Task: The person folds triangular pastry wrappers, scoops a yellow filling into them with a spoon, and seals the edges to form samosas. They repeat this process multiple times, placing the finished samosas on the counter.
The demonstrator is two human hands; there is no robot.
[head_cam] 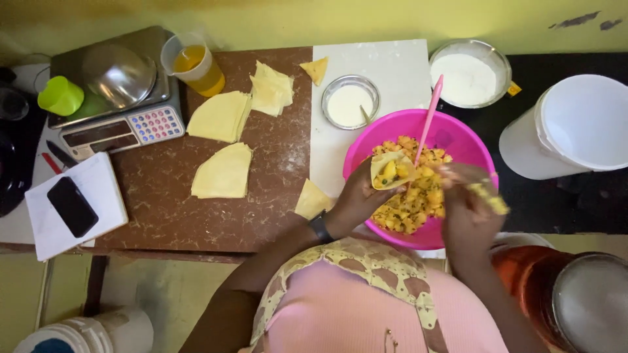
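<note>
— What takes up the most room on the brown table?

— At its right edge, a white bucket lying tilted on the dark part. Next in size, a pink bowl of yellow potato filling at the front edge, with a pink spoon leaning in it.

— And the far left corner?

— A kitchen scale with a steel pan on top, a green cup at its left side and a plastic cup of orange liquid at its right. Near the front left corner lies a white notepad with a black phone on it.

— The pastry?

— Folded pastry sheets lie in the middle of the table, more toward the back edge. A white board carries a small steel bowl of white paste; a bigger steel bowl of flour sits at the back edge.

— The hands?

— The left hand is curled around a pastry cone, part-filled, held over the pink bowl's near-left rim. The right hand hovers over the bowl's right side, fingers bunched, pinching filling; it is blurred.
</note>
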